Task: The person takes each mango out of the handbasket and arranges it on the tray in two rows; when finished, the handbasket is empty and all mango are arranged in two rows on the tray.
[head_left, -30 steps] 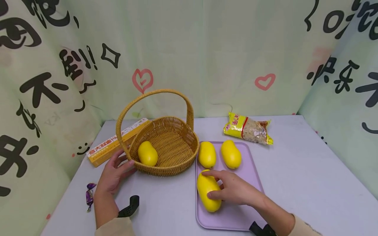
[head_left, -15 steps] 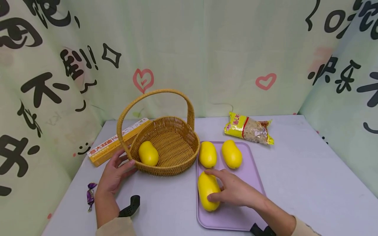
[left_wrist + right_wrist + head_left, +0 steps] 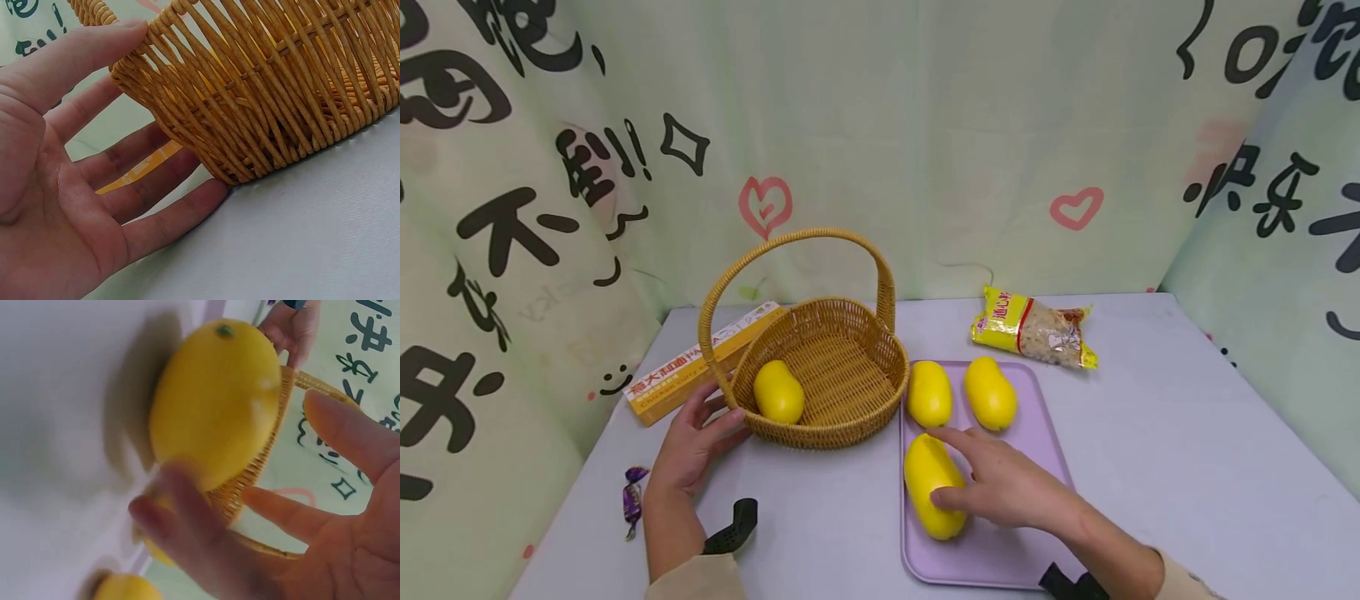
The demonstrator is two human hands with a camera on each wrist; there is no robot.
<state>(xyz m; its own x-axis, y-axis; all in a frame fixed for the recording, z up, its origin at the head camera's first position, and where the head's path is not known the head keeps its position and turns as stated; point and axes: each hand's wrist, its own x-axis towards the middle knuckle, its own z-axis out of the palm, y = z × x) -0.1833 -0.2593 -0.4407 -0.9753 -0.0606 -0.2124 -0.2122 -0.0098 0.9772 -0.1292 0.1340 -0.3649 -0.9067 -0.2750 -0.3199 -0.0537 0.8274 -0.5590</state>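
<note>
My left hand (image 3: 688,446) rests against the left side of the wicker basket (image 3: 842,435), fingers nearly straight and thumb at the rim. In the left wrist view its fingertips touch the woven wall (image 3: 250,106). One yellow mango (image 3: 778,392) lies inside the basket, towards the left. My right hand (image 3: 1015,483) is spread over the nearest mango (image 3: 934,492) on the purple tray (image 3: 1000,554). In the right wrist view this mango (image 3: 215,406) shows a green stem end, and the hand's fingers stand spread around it, without gripping. Two more mangoes, a left one (image 3: 930,393) and a right one (image 3: 991,393), lie farther back on the tray.
A long yellow-orange box (image 3: 662,392) lies behind the basket's left side. A purple-wrapped candy (image 3: 632,500) sits left of my left forearm. A yellow snack bag (image 3: 1033,327) lies behind the tray. Printed curtains (image 3: 917,167) enclose the table (image 3: 1150,417).
My right hand's fingers have spread slightly off the nearest mango, the index finger straighter than before. That mango stays on the tray. The left hand has kept its place at the basket.
</note>
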